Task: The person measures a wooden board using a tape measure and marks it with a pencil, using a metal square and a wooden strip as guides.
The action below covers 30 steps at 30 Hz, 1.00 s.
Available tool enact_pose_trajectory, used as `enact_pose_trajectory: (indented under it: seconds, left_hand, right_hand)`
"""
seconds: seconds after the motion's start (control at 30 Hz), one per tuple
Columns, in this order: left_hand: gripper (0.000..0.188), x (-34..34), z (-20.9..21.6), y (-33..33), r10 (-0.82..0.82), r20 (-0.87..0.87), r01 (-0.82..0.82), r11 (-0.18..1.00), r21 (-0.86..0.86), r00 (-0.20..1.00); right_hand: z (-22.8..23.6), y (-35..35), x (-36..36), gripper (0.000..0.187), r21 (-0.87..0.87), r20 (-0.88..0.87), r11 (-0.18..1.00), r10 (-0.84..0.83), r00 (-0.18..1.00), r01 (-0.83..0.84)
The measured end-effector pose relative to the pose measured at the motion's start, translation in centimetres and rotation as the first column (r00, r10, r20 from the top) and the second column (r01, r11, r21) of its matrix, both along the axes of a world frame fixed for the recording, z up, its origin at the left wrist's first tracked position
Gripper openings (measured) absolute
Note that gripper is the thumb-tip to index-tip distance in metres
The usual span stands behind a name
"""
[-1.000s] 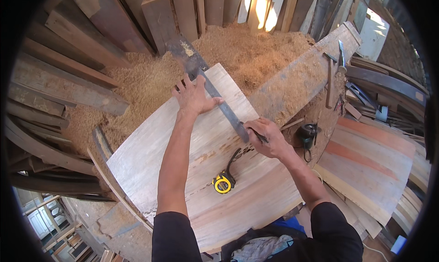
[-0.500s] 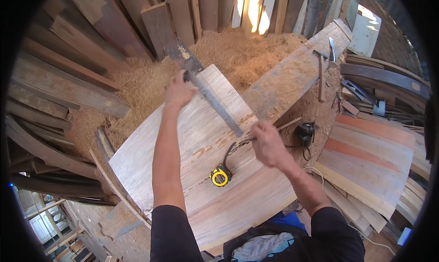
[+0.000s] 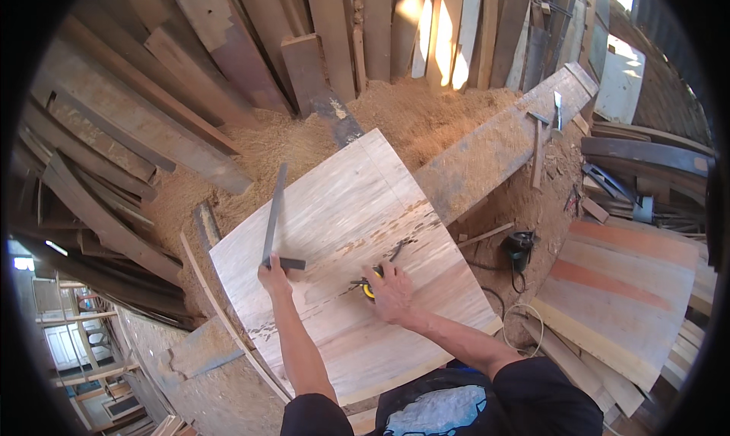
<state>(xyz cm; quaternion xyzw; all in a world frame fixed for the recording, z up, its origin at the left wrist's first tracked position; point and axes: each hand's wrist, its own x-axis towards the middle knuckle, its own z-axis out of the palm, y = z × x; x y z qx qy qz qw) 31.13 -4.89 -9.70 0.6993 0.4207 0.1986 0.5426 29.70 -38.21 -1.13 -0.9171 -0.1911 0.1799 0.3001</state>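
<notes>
A pale wooden panel [image 3: 334, 200], its grain marked with dark streaks and pits, lies tilted in front of me. My left hand [image 3: 275, 276] grips a try square [image 3: 275, 215] at its corner. The long grey blade points away from me past the panel's left edge, and the short dark stock lies to the right. My right hand [image 3: 392, 293] has its fingers closed around a yellow and black tape measure [image 3: 368, 290] on the panel, mostly covering it. A dark strap [image 3: 397, 249] shows just beyond those fingers. Thin dark tips poke out left of the tape; what they belong to is unclear.
Sawdust [image 3: 296, 143] heaps behind the panel, below leaning planks [image 3: 327, 33]. A long board [image 3: 487, 158] runs to the far right, with a hammer [image 3: 537, 143] and a chisel [image 3: 558, 110]. A dark green power tool [image 3: 518, 246] and another panel [image 3: 616, 284] lie right.
My left hand has brought the try square nearer and leftward, turning it. My right hand has moved left and down onto the tape measure. The view has shifted slightly.
</notes>
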Motion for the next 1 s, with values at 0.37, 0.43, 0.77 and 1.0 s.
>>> enact_pose_trajectory:
  seconds: [0.37, 0.43, 0.77, 1.0]
  left_hand:
    - [0.029, -18.7, 2.4, -14.8, -0.252, -0.325, 0.265, 0.964, -0.005, 0.911]
    - [0.026, -19.7, 4.4, -21.9, -0.339, -0.188, 0.189, 0.817, -0.545, 0.922]
    - [0.024, -25.9, 8.1, -28.8, -0.342, 0.047, 0.175, 0.354, -0.919, 0.938]
    - [0.023, -30.4, 7.9, -25.2, -0.346, 0.05, 0.201, 0.416, -0.887, 0.937]
  right_hand:
    - [0.6, -13.2, -0.4, 0.065, 0.572, -0.817, 0.646, 0.398, 0.417, 0.505]
    - [2.2, -15.2, -1.1, 0.054, 0.506, -0.82, 0.569, 0.55, 0.158, 0.648]
    - [2.1, -13.1, -10.3, 0.053, 0.46, -0.622, 0.88, 0.413, 0.666, -0.117]
    - [4.8, -8.4, -15.1, 0.071, 0.225, -0.593, 0.947, 0.32, 0.739, -0.23]
